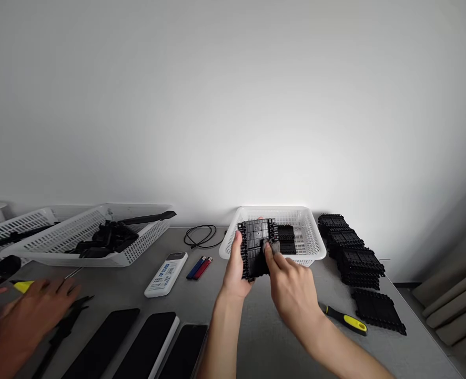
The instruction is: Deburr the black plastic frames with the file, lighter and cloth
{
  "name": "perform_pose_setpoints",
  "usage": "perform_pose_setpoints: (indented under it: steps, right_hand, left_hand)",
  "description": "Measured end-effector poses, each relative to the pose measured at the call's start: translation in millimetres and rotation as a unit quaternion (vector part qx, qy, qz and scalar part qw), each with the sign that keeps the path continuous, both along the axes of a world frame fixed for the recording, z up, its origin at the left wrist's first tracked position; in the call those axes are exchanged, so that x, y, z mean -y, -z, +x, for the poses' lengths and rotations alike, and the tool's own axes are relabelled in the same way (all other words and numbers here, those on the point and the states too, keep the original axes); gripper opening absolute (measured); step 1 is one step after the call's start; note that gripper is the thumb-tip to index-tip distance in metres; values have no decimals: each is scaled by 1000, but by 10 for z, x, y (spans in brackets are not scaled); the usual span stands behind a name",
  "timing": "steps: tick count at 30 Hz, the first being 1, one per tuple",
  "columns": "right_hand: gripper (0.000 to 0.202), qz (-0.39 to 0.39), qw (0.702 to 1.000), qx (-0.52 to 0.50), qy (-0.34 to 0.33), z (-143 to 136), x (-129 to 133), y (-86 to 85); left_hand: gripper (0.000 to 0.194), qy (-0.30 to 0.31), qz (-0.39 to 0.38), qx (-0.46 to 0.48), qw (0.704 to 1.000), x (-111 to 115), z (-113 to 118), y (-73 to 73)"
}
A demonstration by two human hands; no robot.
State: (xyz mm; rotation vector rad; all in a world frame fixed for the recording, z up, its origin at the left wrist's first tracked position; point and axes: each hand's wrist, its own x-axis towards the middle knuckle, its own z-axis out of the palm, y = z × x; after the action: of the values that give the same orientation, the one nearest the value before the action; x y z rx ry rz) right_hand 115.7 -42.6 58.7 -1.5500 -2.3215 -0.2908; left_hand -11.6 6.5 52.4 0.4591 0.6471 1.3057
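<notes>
My left hand [235, 271] is wrapped round the side of a black plastic panel with toothed edges [255, 239], holding it tilted up above the table. My right hand [294, 281] presses its closed fingers against the panel's face. A small grey, cloth-like piece [276, 246] shows at those fingertips; its exact kind is unclear. Behind the panel stands a white plastic basket [315, 247] with similar black panels [286, 234] inside.
Stacks of black panels [359, 260] and a single panel [378, 310] lie right, beside a yellow-black handle [347, 320]. Left are lighters [199, 267], a white power bank [165, 275], a cable [195, 245], phones [146, 345], a basket of black parts [128, 258] and another person's hand [31, 318].
</notes>
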Motion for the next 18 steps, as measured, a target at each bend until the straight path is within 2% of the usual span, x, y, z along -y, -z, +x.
perform_pose_setpoints:
  steps: [3,5,9,13,15,18]
  right_hand:
    - [63,-22,1000,8,-19,-18,111,137]
    - [59,-37,999,-10,-27,26,155,151]
    - [32,-41,992,-115,-33,232,165,-24]
    - [38,61,975,-208,-43,342,29,-206]
    - [44,86,978,-184,-40,287,-90,-233]
    - [49,52,993,-105,-13,133,-248,-227]
  left_hand:
    - [62,-16,24,11,1000,2,-5,-71]
    - [62,-4,37,15,999,-7,8,-66]
    - [61,-2,42,11,999,-69,72,18]
    - [58,-2,39,20,999,-111,157,81]
    - [57,22,28,27,999,-94,191,100]
    - [60,63,24,38,997,-52,196,134]
